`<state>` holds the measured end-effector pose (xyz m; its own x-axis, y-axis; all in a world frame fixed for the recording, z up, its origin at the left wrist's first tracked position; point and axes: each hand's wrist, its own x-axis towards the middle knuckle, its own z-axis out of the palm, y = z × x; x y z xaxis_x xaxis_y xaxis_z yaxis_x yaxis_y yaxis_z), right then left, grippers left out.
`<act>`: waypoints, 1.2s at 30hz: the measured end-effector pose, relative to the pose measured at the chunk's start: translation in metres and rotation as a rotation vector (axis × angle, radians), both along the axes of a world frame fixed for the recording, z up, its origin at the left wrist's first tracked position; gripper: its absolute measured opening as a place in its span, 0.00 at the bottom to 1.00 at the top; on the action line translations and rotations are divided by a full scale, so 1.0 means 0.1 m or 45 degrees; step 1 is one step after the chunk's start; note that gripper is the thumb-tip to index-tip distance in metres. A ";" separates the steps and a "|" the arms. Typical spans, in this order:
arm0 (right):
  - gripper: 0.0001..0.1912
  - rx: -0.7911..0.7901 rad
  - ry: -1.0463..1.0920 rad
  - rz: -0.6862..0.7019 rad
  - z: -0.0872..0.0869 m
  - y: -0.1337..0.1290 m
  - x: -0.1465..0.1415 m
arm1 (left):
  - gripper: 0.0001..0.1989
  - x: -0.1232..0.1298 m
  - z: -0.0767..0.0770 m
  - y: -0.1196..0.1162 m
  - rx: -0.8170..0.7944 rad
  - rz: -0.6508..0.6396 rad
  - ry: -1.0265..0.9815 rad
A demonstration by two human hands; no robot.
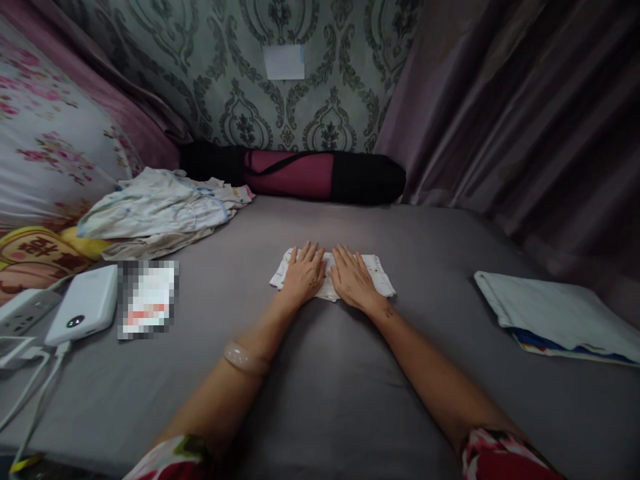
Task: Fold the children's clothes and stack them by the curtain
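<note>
A folded white cloth (381,275) with small printed marks lies on the grey bed sheet (330,387), straight ahead of me. My left hand (304,272) rests flat on its left half, fingers stretched out and pointing away from me. On the right half, my right hand (351,277) presses flat in the same way, its fingers slightly spread. Both hands cover much of the cloth, so its middle shows only between them. Whether it is a garment or a plain cloth I cannot tell.
Rumpled light clothes (163,207) lie at the far left. Nearer stand a white power bank (87,303) with cables, a power strip (27,310) and a blurred-out item (149,300). A folded pale cloth stack (560,317) lies right. A black-and-maroon long bag (295,175) lines the wall.
</note>
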<state>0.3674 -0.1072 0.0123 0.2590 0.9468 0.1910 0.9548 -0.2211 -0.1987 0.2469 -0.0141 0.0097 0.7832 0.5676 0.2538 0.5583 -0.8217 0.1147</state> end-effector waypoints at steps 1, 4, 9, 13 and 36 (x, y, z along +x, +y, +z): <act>0.30 0.009 -0.001 -0.029 0.00 0.00 0.01 | 0.24 0.00 0.00 0.00 0.002 -0.013 -0.012; 0.30 -0.066 0.029 -0.046 -0.05 -0.01 0.04 | 0.25 0.00 -0.02 0.00 -0.076 -0.078 0.073; 0.30 -0.089 0.034 -0.038 -0.12 -0.02 0.05 | 0.25 0.00 -0.06 0.02 -0.114 -0.102 0.139; 0.30 -0.079 0.036 -0.034 -0.08 -0.04 0.04 | 0.25 0.01 -0.02 0.00 -0.105 -0.088 0.126; 0.31 -0.041 -0.040 -0.257 -0.08 -0.11 0.21 | 0.27 -0.07 -0.05 0.07 -0.020 0.126 0.031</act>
<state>0.3888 -0.1186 0.0039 0.4385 0.8821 0.1723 0.8961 -0.4144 -0.1589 0.2400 -0.0075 0.0049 0.7288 0.6466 0.2254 0.6397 -0.7603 0.1127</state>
